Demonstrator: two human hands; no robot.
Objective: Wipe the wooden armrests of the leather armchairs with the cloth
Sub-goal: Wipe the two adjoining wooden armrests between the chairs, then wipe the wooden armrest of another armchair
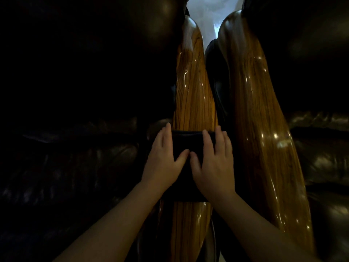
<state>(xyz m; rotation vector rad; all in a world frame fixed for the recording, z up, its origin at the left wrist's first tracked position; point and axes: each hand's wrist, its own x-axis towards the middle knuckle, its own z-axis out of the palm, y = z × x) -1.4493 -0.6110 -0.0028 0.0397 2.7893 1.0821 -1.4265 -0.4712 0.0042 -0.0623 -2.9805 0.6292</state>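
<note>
hands: left hand (164,157) and right hand (214,163) both open, pressed flat on cloth (186,144)
tip: I'd slide along the armrest (194,103) grain, even pressure

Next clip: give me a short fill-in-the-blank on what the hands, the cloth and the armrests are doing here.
1. Both hands, the left hand and the right hand, press flat on a dark ____.
2. The cloth lies across the ____ of the two wooden armrests.
3. The right armrest has ____ hands on it.
4. The armchairs' upholstery is dark ____.

Missing: cloth; left; no; leather
</note>
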